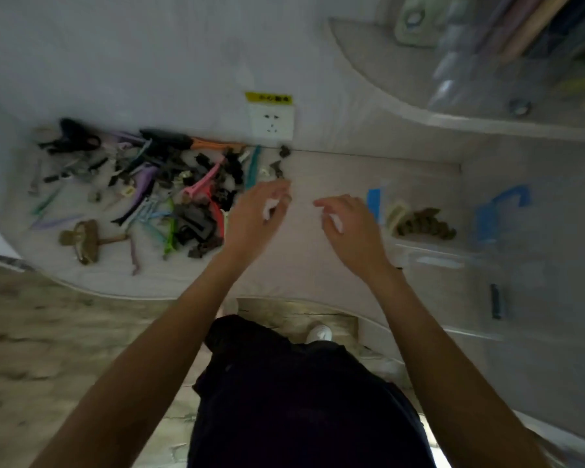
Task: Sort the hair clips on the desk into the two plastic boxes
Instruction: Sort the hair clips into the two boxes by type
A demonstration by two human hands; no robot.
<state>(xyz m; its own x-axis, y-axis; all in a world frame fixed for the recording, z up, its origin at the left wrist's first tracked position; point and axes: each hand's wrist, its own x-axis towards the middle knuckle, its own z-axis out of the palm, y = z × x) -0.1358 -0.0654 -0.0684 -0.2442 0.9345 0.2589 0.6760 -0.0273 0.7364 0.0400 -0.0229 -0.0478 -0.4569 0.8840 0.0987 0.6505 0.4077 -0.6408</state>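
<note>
A heap of hair clips [169,190] in black, pink, purple, green and teal lies on the left of the white desk [304,265]. My left hand [260,211] hovers at the heap's right edge, its fingers curled around a small white clip [270,208]. My right hand [348,224] is over the desk's middle, beside a clear plastic box [402,251] marked with blue tape, and pinches another small white piece [335,221]. That box holds brown clips [426,224] and a cream clip [395,212]. A second clear box [520,251] stands further right with one dark clip [495,300]. The frame is blurred.
A wall socket [272,121] with a yellow label sits above the desk's back edge. A brass-coloured clip [81,241] lies at the heap's near left. Black scissors [71,140] rest at the back left. A shelf [487,123] with books and clear containers overhangs the right side.
</note>
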